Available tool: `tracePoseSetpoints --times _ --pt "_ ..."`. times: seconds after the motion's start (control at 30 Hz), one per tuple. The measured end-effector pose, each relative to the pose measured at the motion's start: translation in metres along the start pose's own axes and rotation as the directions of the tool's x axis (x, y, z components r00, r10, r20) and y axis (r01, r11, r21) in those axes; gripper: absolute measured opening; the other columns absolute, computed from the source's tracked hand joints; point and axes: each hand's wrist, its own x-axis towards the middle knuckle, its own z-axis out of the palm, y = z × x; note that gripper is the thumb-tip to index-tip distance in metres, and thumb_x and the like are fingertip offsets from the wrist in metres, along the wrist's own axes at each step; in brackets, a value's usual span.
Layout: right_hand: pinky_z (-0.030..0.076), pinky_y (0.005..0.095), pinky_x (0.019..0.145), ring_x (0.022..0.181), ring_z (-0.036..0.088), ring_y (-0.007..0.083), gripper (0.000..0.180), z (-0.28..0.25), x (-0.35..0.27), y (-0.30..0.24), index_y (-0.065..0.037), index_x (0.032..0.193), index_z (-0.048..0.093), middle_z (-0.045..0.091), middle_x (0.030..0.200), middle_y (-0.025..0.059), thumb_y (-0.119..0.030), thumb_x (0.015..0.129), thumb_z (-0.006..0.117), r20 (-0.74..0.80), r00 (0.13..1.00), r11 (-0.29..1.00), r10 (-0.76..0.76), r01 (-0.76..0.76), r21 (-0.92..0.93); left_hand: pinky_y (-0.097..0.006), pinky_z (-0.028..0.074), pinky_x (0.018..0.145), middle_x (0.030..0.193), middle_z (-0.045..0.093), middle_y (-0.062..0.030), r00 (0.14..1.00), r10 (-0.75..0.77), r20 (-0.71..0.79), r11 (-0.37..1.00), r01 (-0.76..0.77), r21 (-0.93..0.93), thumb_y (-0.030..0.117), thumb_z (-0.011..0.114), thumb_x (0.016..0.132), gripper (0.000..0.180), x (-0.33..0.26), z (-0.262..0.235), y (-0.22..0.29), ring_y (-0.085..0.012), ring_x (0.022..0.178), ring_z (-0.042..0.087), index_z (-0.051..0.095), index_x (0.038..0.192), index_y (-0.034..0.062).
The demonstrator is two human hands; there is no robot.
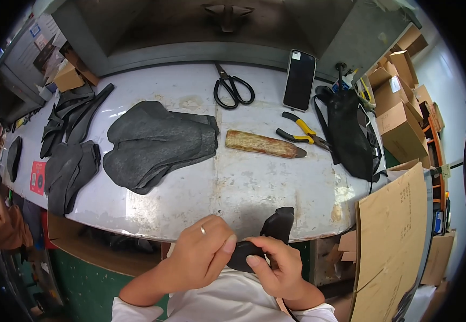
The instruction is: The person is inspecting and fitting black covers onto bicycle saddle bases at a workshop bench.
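Black piece: between the hands, just right of the left hand, its far end sticking out beyond the fingers of the right hand.
Long axis: I read it as slanting away and rightward, partly hidden.
Nearer hand: right, touching it.
Right pose: thumb and fingers pinching the piece.
Left pose: curled, thumb against forefinger; I can't tell whether it grips the piece's edge.

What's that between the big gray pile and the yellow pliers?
A brown tool lies between the gray pile and pliers, in the head view.
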Motion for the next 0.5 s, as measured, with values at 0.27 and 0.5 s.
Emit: tracePoseSetpoints --times 0.27,0.5 --pt "0.047 0.0251 0.089 0.102 0.060 0.0131 0.060 0.002 0.001 -0.024 -0.002 0.149 0.027 0.063 0.111 0.0109 -0.003 0.096 0.055 0.380 0.858 0.352 0.345 -0.493 0.795 -0.031 0.043 0.069 0.082 0.056 -0.0085 0.986 -0.161 0.039 0.768 0.150 -0.623 0.018 0.040 0.102 0.025 -0.011 0.017 0.007 -0.0163 0.071 0.049 0.052 0.088 0.0013" --pt "0.044 0.0194 0.077 0.089 0.057 0.0080 0.057 0.003 0.003 -0.028 -0.002 0.146 0.029 0.061 0.101 0.0073 0.000 0.096 0.055 0.177 0.902 0.578 0.393 -0.392 0.716 -0.030 0.036 0.057 0.074 0.051 -0.0067 0.947 -0.290 0.135 0.693 0.305 -0.654 0.023 0.041 0.102 0.033 -0.020 0.004 0.004 -0.0163 0.062 0.045 0.051 0.081 0.0000"
